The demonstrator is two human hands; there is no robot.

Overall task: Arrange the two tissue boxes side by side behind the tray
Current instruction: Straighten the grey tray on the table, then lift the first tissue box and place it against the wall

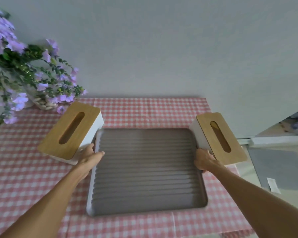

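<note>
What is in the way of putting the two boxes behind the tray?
Nothing visible. The checked cloth strip behind the ridged grey tray is bare; both wooden-lidded white tissue boxes flank the tray.

A table is covered with a pink and white checked cloth (144,112). In the middle of the cloth lies a grey ribbed tray (145,170) with a white rim. At the far left corner stands a woven basket (45,103) with purple flowers (19,69).
</note>
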